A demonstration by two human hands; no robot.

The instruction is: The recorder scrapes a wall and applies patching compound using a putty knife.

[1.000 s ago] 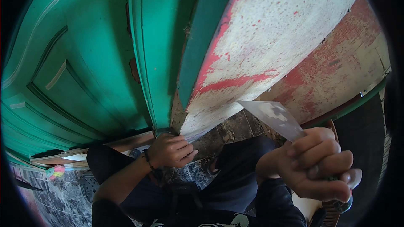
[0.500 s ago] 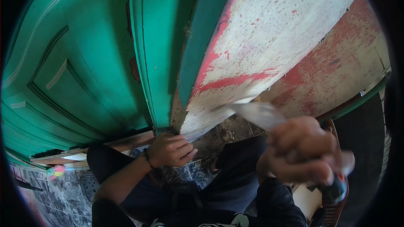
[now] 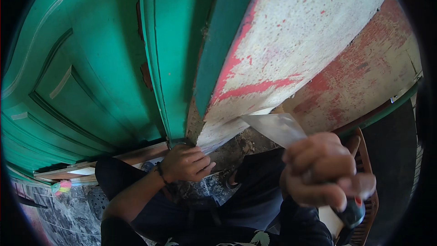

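Beside a green door, a patchy red-and-white wall is met in view by a scraper.

The scraper is clamped in the right hand, its blade pointed leftward, ahead of and between the hands; contact with the wall cannot be told. Well apart, the left hand is set at the wall's bottom corner, fingers curled; whether anything is gripped cannot be told. Below both hands, a pale print is cut off, unreadable. Since a second ago, the right hand and blade have been shifted leftward.
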